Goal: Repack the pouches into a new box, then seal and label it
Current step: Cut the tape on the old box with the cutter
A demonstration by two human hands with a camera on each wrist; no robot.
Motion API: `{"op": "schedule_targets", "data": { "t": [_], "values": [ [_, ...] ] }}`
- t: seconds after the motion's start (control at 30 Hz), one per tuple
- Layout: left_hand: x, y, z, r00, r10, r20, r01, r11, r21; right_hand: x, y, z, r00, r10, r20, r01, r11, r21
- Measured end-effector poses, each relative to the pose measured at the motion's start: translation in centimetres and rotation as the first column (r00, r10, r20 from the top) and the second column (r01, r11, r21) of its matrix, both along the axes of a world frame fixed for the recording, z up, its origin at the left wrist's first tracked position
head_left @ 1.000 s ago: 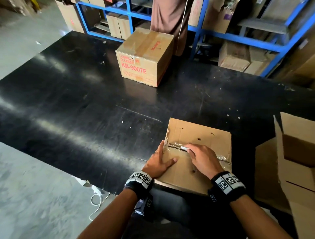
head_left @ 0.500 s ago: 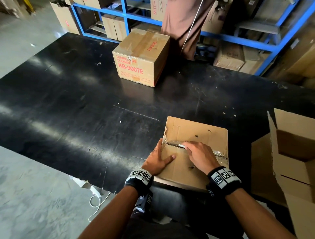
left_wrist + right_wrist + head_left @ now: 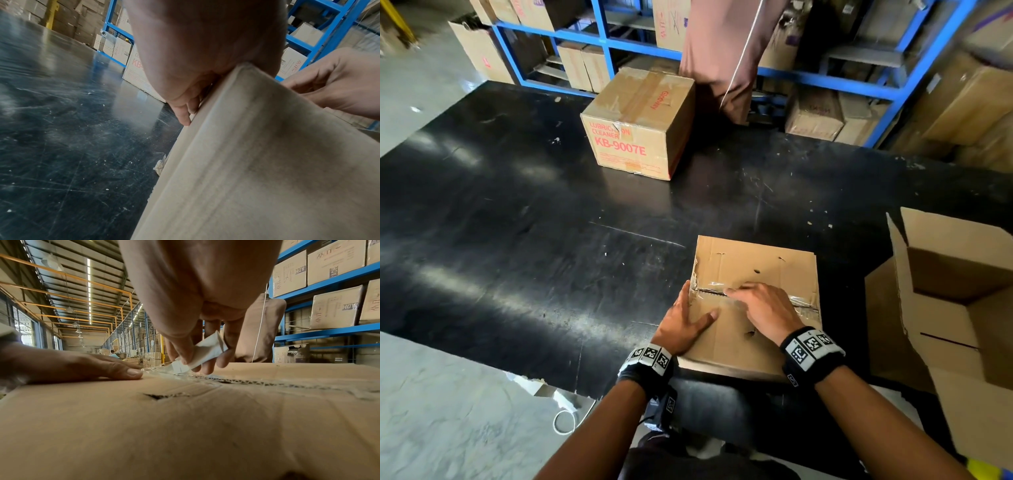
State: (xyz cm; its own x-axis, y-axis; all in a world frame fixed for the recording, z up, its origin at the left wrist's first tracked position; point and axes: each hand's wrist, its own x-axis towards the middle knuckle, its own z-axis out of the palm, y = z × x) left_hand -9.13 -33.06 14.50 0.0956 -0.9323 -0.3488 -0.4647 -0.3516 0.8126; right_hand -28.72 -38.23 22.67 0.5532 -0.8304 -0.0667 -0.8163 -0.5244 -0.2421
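Note:
A worn cardboard box (image 3: 756, 260) lies closed near the front edge of the black table (image 3: 517, 240), a clear tape seam (image 3: 801, 303) running across its top. My left hand (image 3: 683, 318) steadies the box's left edge. Its thumb lies flat on top and its fingers (image 3: 185, 105) lie straight down the side. My right hand (image 3: 760, 306) pinches a small white cutter (image 3: 202, 352) between thumb and fingers. The cutter's tip rests on the seam (image 3: 246, 381) near its left end. No pouches are visible.
An open, empty cardboard box (image 3: 959, 274) stands at the right with its flaps up. A sealed box marked KB-9007E (image 3: 633, 137) sits at the far side. A person in brown clothing (image 3: 722, 51) stands behind it, in front of blue shelves (image 3: 825, 82) of cartons.
My right hand stays at the seam's left end with the cutter and now looks blurred. The left hand has kept its place on the box. My head has tilted up a little.

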Motion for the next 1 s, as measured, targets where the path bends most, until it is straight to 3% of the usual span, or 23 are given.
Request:
{"op": "schedule_targets", "data": {
  "t": [0.13, 0.33, 0.6, 1.0],
  "values": [
    [0.1, 0.0, -0.2, 1.000, 0.009, 0.002, -0.009, 1.000, 0.017, -0.5, 0.1, 0.8, 1.000, 0.018, -0.011, -0.018, 1.000, 0.003],
    [0.2, -0.1, -0.4, 1.000, -0.004, 0.017, 0.004, 1.000, 0.012, -3.3, -0.2, 1.1, 0.989, 0.006, -0.146, -0.009, 1.000, -0.017],
    [-0.2, 0.1, 0.5, 0.998, -0.023, 0.050, 0.024, 1.000, -0.015, -9.5, -0.2, 2.7, 0.900, -0.053, -0.432, 0.045, 0.999, -0.029],
    [0.0, -0.3, -0.6, 0.997, -0.023, 0.074, 0.025, 0.999, -0.029, -14.5, 0.4, 7.7, 0.808, -0.186, -0.560, 0.117, 0.981, -0.157]
  ]
}}
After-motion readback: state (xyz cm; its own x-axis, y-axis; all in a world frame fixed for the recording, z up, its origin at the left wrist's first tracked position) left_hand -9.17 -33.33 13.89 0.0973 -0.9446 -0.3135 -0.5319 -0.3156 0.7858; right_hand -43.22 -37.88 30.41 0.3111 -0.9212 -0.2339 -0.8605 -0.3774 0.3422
